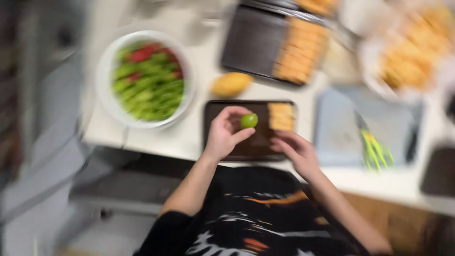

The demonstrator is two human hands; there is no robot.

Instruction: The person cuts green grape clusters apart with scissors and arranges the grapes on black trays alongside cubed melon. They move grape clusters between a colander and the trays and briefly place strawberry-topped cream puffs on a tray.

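While my left hand (pixel 226 133) has its grip closed on the small green lime (pixel 249 120) above the dark tray (pixel 222 111), my right hand (pixel 295 150), fingers loose and empty, rests on the tray's near edge. Just beyond the lime lie tan pieces (pixel 281 116); the lime looks whole, uncut.

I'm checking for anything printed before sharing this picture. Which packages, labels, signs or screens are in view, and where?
Packages, labels, signs: none visible in this blurred view.
Possible screen: dark flat rectangle, right edge of the counter; too blurred to tell.
Printed shirt: black with white and orange graphics, bottom centre.
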